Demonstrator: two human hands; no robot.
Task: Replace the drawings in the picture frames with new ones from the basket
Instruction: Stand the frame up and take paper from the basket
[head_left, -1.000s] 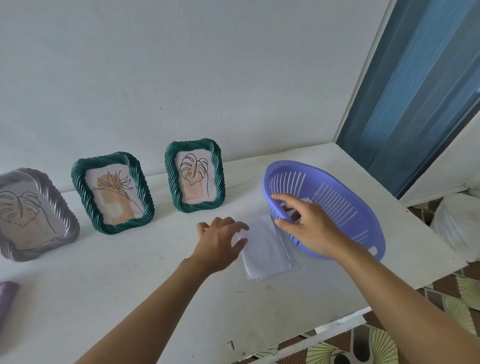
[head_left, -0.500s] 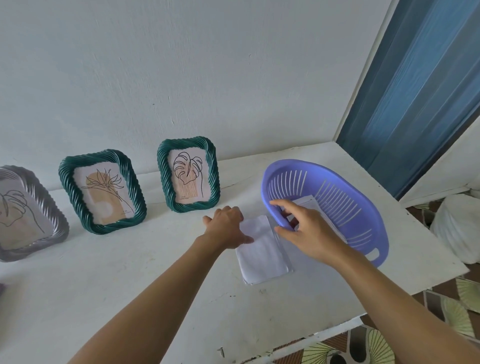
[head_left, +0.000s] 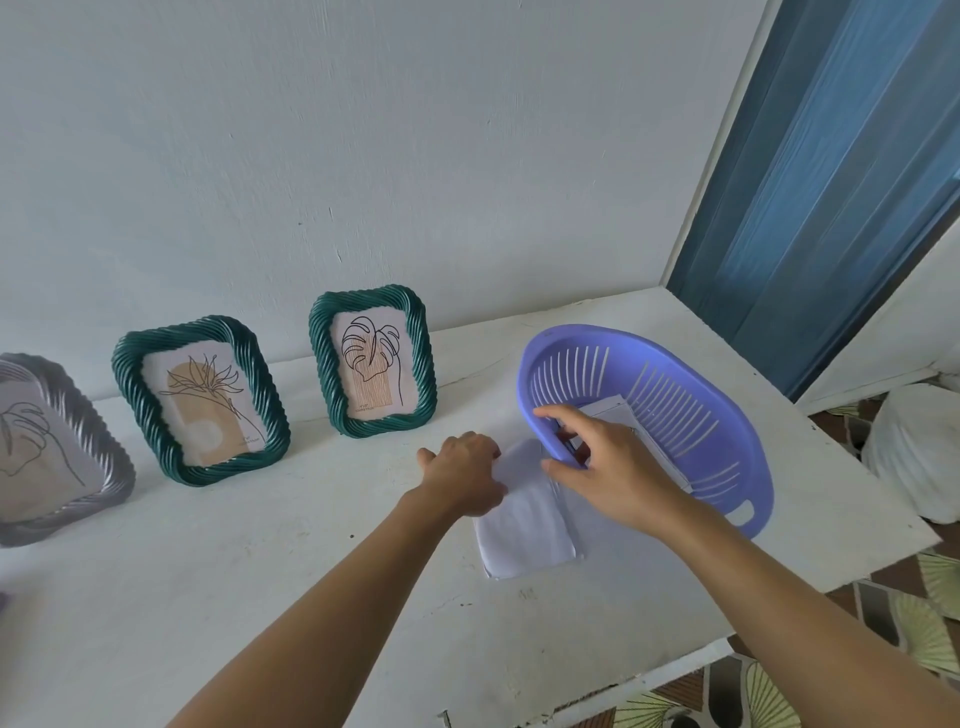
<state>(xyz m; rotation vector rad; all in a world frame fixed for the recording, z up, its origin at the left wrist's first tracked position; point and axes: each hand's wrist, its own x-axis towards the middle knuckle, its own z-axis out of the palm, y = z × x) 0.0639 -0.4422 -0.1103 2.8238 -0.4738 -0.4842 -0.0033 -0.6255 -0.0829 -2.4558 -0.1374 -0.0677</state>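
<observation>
A white table (head_left: 260, 597) meets a pale wall (head_left: 363, 156), with open room toward its near edge. The tilted basket (head_left: 675, 410) sits close to the right edge, and the right hand (head_left: 613, 467) grips its near rim. The left hand (head_left: 462, 475), spread a second ago, now rests curled on the paper stack (head_left: 524, 525); whether it pinches the paper is unclear.

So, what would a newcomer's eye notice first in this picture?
The purple basket on the right stands out, its near rim gripped by the right hand, with papers inside. Beside it, the left hand rests on a white paper stack. Along the wall stand the flower frame and the leaf frame, both green.
</observation>
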